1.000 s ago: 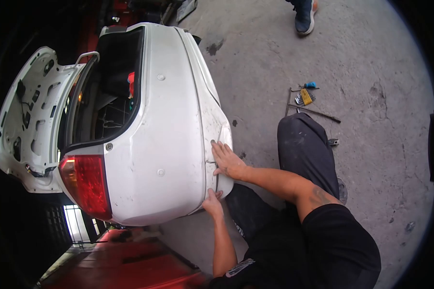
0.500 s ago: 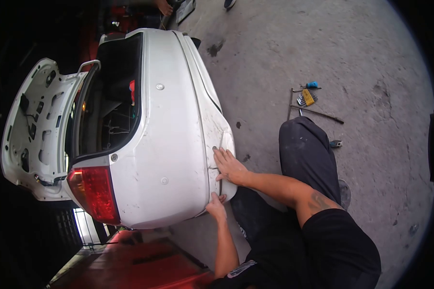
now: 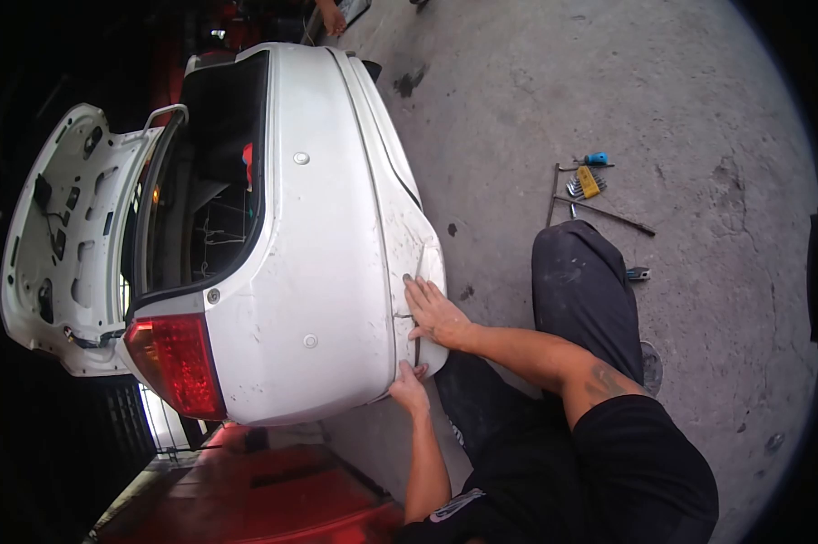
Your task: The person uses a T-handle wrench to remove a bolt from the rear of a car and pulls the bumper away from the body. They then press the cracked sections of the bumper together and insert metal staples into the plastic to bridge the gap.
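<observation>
A white car's rear bumper (image 3: 336, 263) fills the middle of the view, which is turned on its side. My right hand (image 3: 434, 315) lies flat on the scuffed lower part of it, fingers spread, beside a dark slit. Close by, my left hand (image 3: 409, 388) has its thumb and fingers closed around the bumper at the lower end of that slit. Its inner fingers are partly hidden. Scratches and dark smudges mark the white surface around both hands.
On the concrete floor (image 3: 699, 109) lie a yellow hex key holder (image 3: 589, 182), a blue-handled tool (image 3: 596, 159), a long metal bar (image 3: 613, 218) and another tool (image 3: 638, 273) by my knee. The trunk lid (image 3: 73, 245) is raised. Another person's hand (image 3: 333, 18) shows at the top.
Both my hands keep their places on the bumper. The view has shifted slightly. At the top, the other person's hand has moved a little to the right.
</observation>
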{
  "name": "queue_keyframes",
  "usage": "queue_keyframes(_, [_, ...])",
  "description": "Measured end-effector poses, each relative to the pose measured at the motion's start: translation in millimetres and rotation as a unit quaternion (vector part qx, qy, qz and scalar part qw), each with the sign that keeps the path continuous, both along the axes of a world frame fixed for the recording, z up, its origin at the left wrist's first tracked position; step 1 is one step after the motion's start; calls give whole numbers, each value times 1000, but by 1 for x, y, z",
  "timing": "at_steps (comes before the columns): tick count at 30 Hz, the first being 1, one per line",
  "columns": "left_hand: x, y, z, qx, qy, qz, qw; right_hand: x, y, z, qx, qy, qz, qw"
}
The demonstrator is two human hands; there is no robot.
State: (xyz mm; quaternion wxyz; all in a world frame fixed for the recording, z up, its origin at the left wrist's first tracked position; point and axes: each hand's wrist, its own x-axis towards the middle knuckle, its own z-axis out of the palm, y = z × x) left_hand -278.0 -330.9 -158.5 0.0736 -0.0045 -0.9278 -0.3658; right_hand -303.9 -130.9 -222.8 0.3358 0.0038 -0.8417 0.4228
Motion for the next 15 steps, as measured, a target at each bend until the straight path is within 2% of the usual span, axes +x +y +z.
queue_keyframes(4, [1,1,-2,-28,20,-6,999,-1,-1,0,2,-2,-4,1000])
queue_keyframes(7, [2,2,-3,4,19,6,1000,-1,-2,-1,1,-4,-3,1000])
queue_keyframes(15, [1,2,-2,-17,26,0,1000,-1,-1,0,-12,-5,10,1000])
